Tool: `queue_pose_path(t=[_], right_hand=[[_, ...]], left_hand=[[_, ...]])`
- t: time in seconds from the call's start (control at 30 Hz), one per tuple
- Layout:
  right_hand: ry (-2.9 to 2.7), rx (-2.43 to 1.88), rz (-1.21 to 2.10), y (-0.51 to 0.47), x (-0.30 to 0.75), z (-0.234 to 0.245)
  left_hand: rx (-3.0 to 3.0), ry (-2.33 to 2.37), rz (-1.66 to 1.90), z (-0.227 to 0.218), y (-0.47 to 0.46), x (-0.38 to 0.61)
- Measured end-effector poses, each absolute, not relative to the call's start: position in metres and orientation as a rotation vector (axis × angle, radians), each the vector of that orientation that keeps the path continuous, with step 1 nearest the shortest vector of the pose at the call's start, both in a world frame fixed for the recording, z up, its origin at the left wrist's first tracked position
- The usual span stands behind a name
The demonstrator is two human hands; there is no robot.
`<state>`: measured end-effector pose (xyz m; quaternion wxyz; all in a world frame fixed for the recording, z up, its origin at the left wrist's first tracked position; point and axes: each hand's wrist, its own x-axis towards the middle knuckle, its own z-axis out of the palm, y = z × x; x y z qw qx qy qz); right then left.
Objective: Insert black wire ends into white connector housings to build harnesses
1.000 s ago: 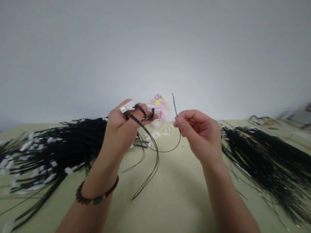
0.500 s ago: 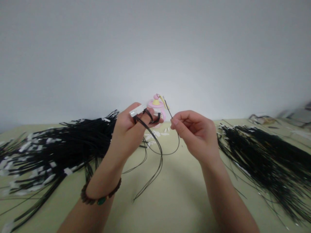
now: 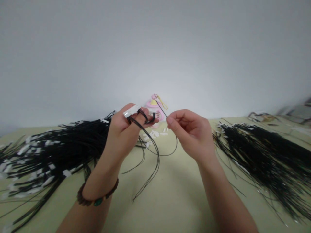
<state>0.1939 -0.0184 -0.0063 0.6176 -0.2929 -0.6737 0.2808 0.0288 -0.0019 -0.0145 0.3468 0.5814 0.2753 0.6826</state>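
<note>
My left hand [image 3: 123,132] is closed around a white connector [image 3: 131,110] with several black wires [image 3: 153,152] hanging from it down toward the table. My right hand [image 3: 191,132] pinches a single thin black wire [image 3: 175,147] between thumb and forefinger. The wire's free tip points up and left at the connector end, close to my left fingertips. The rest of that wire loops down under my two hands.
A big heap of black wires with white connectors [image 3: 48,152] lies at the left, and a heap of plain black wires [image 3: 262,155] at the right. Loose white connectors [image 3: 155,133] and a pink toy figure [image 3: 155,108] sit behind my hands on the green table [image 3: 170,200].
My right hand has brought the wire tip leftward and lower, from standing upright to pointing at the connector. My left hand kept its hold, shifting a little.
</note>
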Motion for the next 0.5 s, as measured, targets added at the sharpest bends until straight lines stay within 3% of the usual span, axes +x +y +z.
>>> queue_pose_path(t=[0.5], right_hand=[[-1.647, -0.819, 0.467, -0.005, 0.186, -0.020]], left_hand=[[1.617, 0.750, 1.748, -0.015, -0.002, 0.025]])
